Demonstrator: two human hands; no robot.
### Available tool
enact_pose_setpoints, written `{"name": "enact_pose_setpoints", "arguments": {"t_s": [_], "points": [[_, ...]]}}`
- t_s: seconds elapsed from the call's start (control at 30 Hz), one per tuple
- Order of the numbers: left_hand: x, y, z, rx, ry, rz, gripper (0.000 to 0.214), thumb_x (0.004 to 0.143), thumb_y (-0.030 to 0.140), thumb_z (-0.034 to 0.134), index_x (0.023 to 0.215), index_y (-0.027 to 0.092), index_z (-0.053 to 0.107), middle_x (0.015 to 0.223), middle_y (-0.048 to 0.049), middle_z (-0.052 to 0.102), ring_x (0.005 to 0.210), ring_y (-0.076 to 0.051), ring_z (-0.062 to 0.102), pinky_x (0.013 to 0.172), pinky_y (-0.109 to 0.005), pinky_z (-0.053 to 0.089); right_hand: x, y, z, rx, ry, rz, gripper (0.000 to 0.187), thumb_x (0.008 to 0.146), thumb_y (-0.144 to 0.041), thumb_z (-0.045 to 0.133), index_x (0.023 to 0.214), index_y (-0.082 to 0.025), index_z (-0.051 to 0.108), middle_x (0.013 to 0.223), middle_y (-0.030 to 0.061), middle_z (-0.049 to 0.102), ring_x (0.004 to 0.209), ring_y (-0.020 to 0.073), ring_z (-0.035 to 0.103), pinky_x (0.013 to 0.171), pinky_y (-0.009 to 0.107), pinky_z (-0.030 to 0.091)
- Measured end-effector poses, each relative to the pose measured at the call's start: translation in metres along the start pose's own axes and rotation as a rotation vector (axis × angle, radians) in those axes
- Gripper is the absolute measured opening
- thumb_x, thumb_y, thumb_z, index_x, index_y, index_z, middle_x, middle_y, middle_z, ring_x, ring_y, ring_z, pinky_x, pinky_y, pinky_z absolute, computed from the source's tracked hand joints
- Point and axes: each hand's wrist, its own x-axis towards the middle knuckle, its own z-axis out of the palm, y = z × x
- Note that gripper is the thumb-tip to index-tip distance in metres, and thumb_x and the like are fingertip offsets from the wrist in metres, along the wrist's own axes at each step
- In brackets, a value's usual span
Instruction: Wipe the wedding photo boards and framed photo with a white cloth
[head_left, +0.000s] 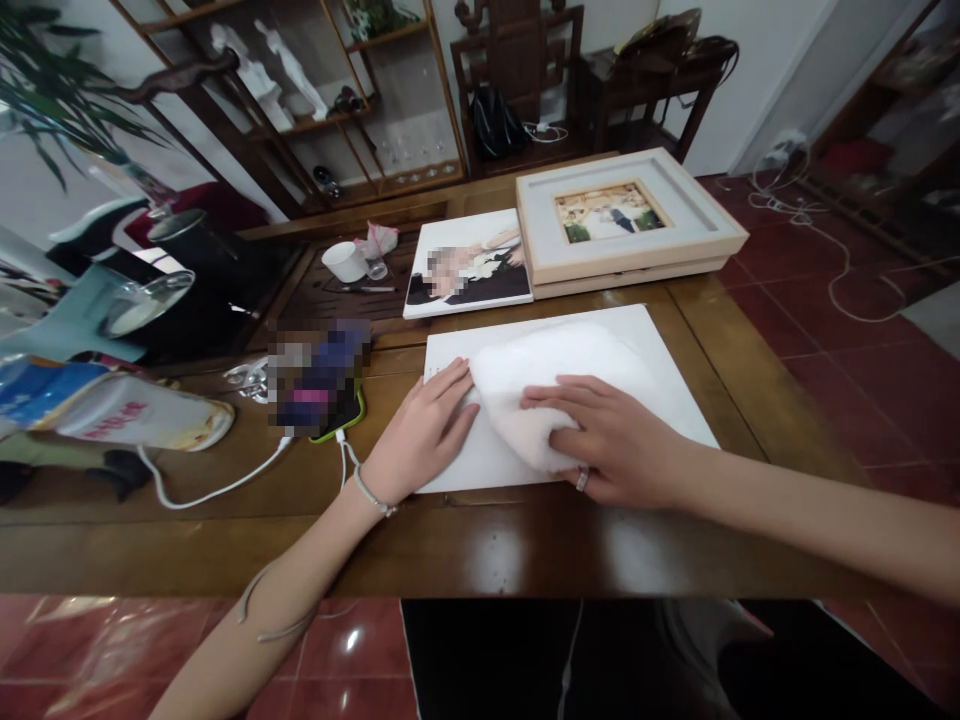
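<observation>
A white flat board (660,360) lies on the wooden table (465,540) in front of me. A white soft cloth (540,380) rests on it. My right hand (607,435) lies on the cloth, fingers stretched out and pressing it down; a ring is on one finger. My left hand (424,430) lies flat on the board's left part, fingers together and extended, touching the cloth's left edge. A bracelet is on that wrist.
A framed photo in a pale box frame (626,220) and a photo canvas (469,265) sit beyond the board. A phone (319,385) on a white cable, a tipped can (112,405), a white cup (345,260) and a tea tray lie to the left.
</observation>
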Motion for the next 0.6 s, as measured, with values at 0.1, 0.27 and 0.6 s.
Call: {"name": "enact_pose_setpoints", "arguments": {"t_s": [0.1, 0.27, 0.6], "points": [[0.0, 0.0, 0.0, 0.014, 0.0, -0.012, 0.042, 0.097, 0.027, 0.041, 0.134, 0.01, 0.049, 0.147, -0.0171, 0.045, 0.139, -0.028, 0.038, 0.113, -0.052, 0.035, 0.007, 0.016, 0.0, -0.049, 0.007, 0.002, 0.016, 0.074, -0.018, 0.06, 0.087, -0.013, 0.067, 0.128, 0.0249, 0.058, 0.121, 0.0308, 0.054, 0.103, 0.052, 0.04], [-0.001, -0.001, 0.001, 0.02, -0.004, -0.024, 0.043, 0.097, 0.027, 0.041, 0.135, 0.01, 0.049, 0.147, -0.0165, 0.044, 0.14, -0.027, 0.038, 0.114, -0.051, 0.034, 0.017, 0.03, 0.004, -0.067, 0.027, 0.042, 0.022, 0.073, -0.017, 0.06, 0.093, -0.012, 0.067, 0.128, 0.0251, 0.058, 0.12, 0.0319, 0.054, 0.101, 0.053, 0.041], [-0.001, -0.002, 0.001, 0.021, -0.004, 0.004, 0.043, 0.097, 0.026, 0.042, 0.136, 0.009, 0.048, 0.147, -0.0175, 0.044, 0.139, -0.028, 0.038, 0.113, -0.053, 0.035, 0.007, 0.007, 0.013, -0.022, 0.059, 0.02, 0.017, 0.073, -0.017, 0.058, 0.087, -0.014, 0.067, 0.13, 0.0241, 0.056, 0.129, 0.0339, 0.046, 0.108, 0.056, 0.034]]}}
